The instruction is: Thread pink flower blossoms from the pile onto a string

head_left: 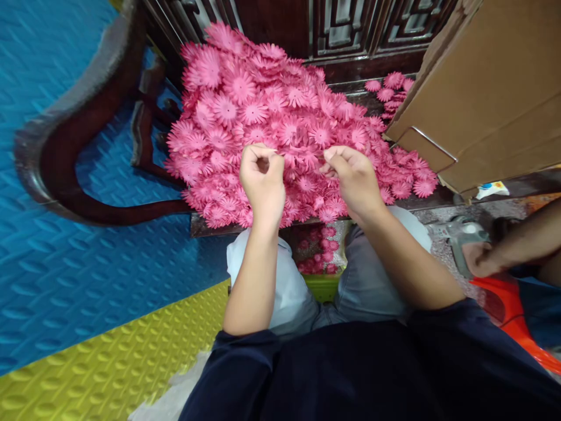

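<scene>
A big heap of pink fabric flower petals (263,105) lies on a dark wooden seat (201,227) in front of me. My left hand (262,181) hovers over the near side of the heap, fingers pinched together on a pink petal piece. My right hand (354,175) is beside it, fingertips pinched on pink petal pieces at the heap's surface. What exactly sits between each hand's fingers is partly hidden. More pink petals (318,251) lie in a container between my knees.
A dark curved chair arm (65,152) stands at left over blue (65,263) and yellow (109,356) foam mats. A cardboard box (486,93) leans at right. Another person's arm (512,248) and an orange plastic thing (508,304) are at the right edge.
</scene>
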A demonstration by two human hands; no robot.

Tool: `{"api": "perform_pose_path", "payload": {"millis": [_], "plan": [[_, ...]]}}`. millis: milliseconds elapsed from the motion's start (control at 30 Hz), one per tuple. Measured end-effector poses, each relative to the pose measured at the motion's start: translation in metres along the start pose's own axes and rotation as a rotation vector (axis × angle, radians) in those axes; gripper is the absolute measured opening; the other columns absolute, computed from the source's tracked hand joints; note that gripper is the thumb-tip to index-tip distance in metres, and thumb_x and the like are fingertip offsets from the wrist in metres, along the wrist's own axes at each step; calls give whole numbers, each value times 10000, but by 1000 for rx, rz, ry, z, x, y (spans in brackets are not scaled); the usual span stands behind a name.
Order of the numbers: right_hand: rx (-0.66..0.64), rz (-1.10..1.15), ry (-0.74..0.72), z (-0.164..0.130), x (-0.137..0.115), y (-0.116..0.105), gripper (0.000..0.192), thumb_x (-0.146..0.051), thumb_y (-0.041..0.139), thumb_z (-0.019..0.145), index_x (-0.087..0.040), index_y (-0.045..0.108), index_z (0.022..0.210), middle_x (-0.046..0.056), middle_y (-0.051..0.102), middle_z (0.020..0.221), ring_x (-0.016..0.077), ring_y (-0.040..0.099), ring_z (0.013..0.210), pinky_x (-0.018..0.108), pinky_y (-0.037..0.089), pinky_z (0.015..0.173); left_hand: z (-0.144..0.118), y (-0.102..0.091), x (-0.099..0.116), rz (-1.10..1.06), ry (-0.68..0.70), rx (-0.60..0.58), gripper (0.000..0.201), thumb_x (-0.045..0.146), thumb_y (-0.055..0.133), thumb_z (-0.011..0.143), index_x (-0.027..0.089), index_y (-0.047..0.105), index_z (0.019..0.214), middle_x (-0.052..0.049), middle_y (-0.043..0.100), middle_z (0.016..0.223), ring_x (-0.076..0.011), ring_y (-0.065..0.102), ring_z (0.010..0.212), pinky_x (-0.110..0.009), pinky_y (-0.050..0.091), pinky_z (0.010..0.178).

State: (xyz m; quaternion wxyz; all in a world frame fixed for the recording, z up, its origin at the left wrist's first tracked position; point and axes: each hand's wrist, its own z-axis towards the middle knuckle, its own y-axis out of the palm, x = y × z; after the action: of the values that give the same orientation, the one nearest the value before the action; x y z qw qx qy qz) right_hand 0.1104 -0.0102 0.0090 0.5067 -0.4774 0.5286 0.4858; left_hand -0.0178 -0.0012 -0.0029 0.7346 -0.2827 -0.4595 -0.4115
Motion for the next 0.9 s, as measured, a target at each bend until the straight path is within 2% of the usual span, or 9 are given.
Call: {"api": "perform_pose_path", "payload": {"millis": [100,300,467,600,733,900], "plan": [[-4,-48,-51,-1,-2,-2,112,-285,499,839,-207,532,766,-21,583,719,96,596,727,255,474,758,4,-3,1,37,1,28,232,21,495,758,202,403,646,18,440,707,-104,449,694,-241,413,745],[-6,6,6,-1,1,0,102,-273,495,834,-209,527,761,-22,579,716,88,589,684,245,472,726,1,0,4,82,-12,73,224,50,490,788,204,396,655,17,439,718,-110,474,738,-243,413,780],[-56,36,85,1,3,0,81,-260,520,818,-210,516,754,-27,584,743,78,583,683,225,477,697,-7,4,1,82,-55,-78,209,45,496,788,204,418,677,27,500,717,-96,524,738,-230,431,778],[-120,25,68,-3,4,2,80,-283,564,798,-209,534,804,-11,610,837,89,587,778,242,488,775,-12,3,2,48,-61,-180,195,41,507,784,203,436,702,15,574,791,-94,584,819,-228,449,804],[-130,33,-4,-7,5,6,299,-373,695,704,-217,527,896,10,618,940,114,598,912,272,475,870,-15,2,5,25,-68,-230,181,57,524,786,206,443,721,9,607,808,-102,611,880,-233,461,820],[-125,34,-33,-6,8,6,443,-508,733,622,-220,529,890,14,628,934,126,608,912,287,484,867,-13,0,7,42,-84,-291,139,99,517,821,202,481,735,7,642,841,-88,622,833,-219,473,801]]}}
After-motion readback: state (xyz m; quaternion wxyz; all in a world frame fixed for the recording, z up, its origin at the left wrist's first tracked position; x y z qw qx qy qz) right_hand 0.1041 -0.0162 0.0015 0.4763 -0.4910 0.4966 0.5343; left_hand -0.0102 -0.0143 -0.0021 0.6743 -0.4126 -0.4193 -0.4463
